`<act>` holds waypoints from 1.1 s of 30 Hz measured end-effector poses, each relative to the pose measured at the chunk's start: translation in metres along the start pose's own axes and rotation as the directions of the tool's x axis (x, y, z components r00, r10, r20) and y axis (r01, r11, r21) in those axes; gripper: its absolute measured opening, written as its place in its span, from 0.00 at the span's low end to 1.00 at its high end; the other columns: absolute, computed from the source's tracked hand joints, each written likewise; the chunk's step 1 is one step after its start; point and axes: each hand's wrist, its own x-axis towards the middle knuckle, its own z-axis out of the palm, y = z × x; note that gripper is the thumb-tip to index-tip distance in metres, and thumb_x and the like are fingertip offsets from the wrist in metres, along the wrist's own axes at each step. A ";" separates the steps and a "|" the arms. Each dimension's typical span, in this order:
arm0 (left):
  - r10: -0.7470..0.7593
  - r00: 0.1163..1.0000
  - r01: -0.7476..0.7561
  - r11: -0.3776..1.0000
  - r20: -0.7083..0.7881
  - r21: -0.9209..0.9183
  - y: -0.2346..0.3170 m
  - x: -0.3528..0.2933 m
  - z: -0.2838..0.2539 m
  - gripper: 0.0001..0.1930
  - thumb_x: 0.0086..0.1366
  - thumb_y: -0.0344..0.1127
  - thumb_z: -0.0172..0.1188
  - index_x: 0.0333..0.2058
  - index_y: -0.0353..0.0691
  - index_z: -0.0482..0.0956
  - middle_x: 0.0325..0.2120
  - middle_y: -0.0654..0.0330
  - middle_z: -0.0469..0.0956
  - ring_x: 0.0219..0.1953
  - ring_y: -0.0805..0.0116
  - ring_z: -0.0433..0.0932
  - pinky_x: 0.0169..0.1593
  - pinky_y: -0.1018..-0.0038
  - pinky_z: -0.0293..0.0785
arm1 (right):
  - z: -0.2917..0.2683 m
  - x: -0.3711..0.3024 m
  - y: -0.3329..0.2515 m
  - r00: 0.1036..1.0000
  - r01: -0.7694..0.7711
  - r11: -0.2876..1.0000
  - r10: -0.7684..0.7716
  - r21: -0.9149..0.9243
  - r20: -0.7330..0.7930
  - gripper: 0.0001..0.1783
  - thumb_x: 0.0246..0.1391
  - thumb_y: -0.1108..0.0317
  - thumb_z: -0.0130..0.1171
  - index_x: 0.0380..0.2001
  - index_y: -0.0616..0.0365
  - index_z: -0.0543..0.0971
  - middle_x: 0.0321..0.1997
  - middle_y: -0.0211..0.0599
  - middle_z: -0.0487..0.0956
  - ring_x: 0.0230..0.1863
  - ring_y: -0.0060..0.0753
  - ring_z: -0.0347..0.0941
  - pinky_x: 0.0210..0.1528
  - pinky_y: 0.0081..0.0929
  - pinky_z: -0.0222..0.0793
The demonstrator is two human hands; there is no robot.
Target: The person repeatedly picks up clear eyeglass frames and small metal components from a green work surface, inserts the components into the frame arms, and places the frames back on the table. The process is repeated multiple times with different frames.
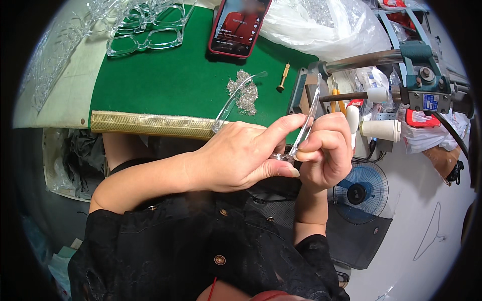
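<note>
In front of my body, both hands hold a clear plastic eyeglass frame. Its front is mostly hidden inside my left hand [233,155], whose fingers are closed around it, with the thumb pressed near the hinge corner. One clear temple [227,109] sticks up beyond the back of that hand, over the bench edge. My right hand [329,155] pinches the other clear temple [310,110] near its hinge end, and this temple points up and away. Past the hands, a loose pile of tiny silvery metal parts [246,95] lies on the green mat [150,80], with a small brass screwdriver [284,78] to its right.
Several clear eyeglass frames [143,46] lie at the far left. A phone in a red case [238,27] lies at the back of the mat. On the right stand a teal metal press [427,75] and a white cup [380,130]. A brass-coloured strip [155,124] lines the bench's front edge; a fan [359,193] sits below.
</note>
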 end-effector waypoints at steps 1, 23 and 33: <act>0.004 1.000 -0.004 1.000 -0.005 -0.005 0.000 0.000 0.000 0.42 0.61 0.61 0.52 0.62 0.33 0.55 0.26 0.52 0.76 0.27 0.52 0.78 0.32 0.67 0.73 | 0.002 0.000 -0.001 1.000 -0.013 1.000 0.014 0.007 -0.012 0.12 0.44 0.59 0.64 0.20 0.55 0.76 0.25 0.29 0.72 0.27 0.29 0.67 0.29 0.25 0.61; 0.008 1.000 -0.008 0.994 0.002 0.108 0.001 0.003 -0.004 0.41 0.61 0.59 0.54 0.62 0.35 0.55 0.25 0.54 0.76 0.26 0.54 0.78 0.32 0.67 0.73 | 0.002 -0.003 0.004 0.998 -0.039 0.998 0.041 0.056 -0.041 0.14 0.47 0.58 0.64 0.22 0.57 0.76 0.25 0.30 0.73 0.27 0.29 0.68 0.30 0.25 0.62; 0.014 1.000 -0.015 1.000 -0.009 -0.002 -0.002 0.003 -0.002 0.40 0.62 0.59 0.54 0.62 0.35 0.54 0.23 0.55 0.75 0.25 0.55 0.78 0.31 0.69 0.72 | 0.003 -0.001 0.006 0.998 -0.035 0.994 0.039 0.099 -0.041 0.14 0.48 0.59 0.65 0.22 0.58 0.76 0.25 0.32 0.73 0.27 0.29 0.68 0.30 0.24 0.62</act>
